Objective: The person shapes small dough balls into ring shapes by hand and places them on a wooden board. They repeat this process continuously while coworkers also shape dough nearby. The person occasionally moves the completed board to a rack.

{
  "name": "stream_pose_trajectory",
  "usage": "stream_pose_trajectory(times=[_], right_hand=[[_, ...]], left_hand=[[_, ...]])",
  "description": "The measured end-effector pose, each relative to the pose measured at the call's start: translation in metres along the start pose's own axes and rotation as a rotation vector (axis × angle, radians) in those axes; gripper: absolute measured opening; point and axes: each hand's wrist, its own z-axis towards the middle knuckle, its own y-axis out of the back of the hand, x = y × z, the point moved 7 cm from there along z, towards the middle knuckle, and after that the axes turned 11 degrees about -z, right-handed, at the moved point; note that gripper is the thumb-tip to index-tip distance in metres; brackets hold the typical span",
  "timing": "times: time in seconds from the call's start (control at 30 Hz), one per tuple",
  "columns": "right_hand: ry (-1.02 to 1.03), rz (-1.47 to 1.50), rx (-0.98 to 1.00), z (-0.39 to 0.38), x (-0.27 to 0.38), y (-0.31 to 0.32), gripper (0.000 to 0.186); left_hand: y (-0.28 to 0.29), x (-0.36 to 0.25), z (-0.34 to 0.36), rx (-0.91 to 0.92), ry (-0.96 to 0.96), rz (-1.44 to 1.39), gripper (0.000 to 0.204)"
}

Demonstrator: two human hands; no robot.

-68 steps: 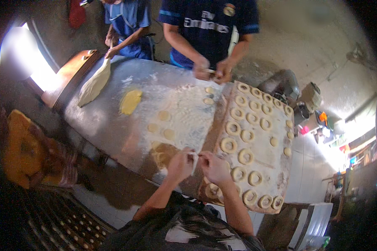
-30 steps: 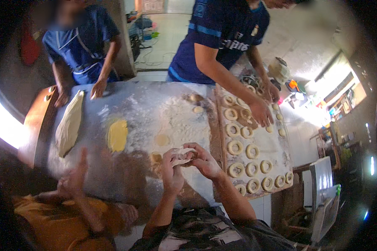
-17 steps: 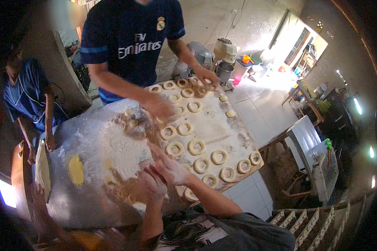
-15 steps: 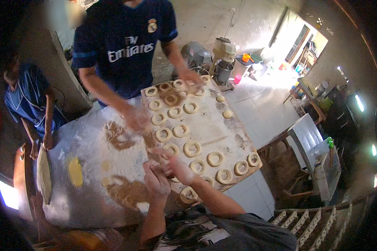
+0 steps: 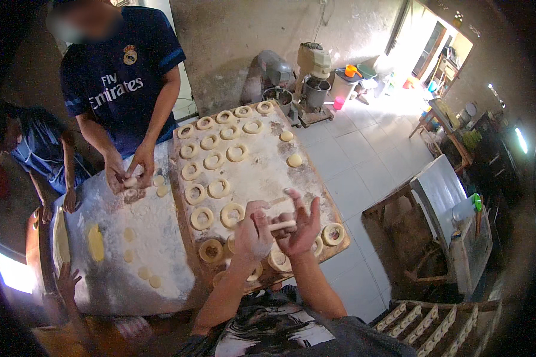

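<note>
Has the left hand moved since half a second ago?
Yes, rightward against the board: the left hand was at its left edge, now appears well over it.

My forearms [image 5: 222,296] angled inward from below; my left hand [image 5: 254,233] whitened, curled; my right hand [image 5: 302,231] close beside, fingers apart

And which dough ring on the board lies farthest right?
The unobscured dough ring right of the right hand, near the edge of the board; others lie farther left.

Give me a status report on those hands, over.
Left hand, right hand: both at short dough strip, above floured wooden board. Right hand open. Dough rings nearby, some partly hidden behind hands.
</note>
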Motion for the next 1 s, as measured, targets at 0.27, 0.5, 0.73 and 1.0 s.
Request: stream_pose_trajectory(times=[0.27,0.5,0.73,1.0], right_hand=[[-0.009,-0.419,0.286,-0.004,0.048,0.029,0.066],[-0.245,-1.409,-0.394,0.029,0.074,0.069,0.074],[0.071,-2.331,-0.257,0.035,0.067,0.143,0.108],[0.102,-2.393,-0.216,0.014,0.044,0.099,0.106]], left_hand=[[-0.059,-0.003,0.007,0.141,0.143,-0.221,0.027],[-0.096,0.047,0.033,0.168,0.466,0.234,0.059],[-0.092,0.065,0.026,0.598,0.202,0.754,0.072],[-0.061,0.032,0.014,0.526,0.148,0.682,0.065]])
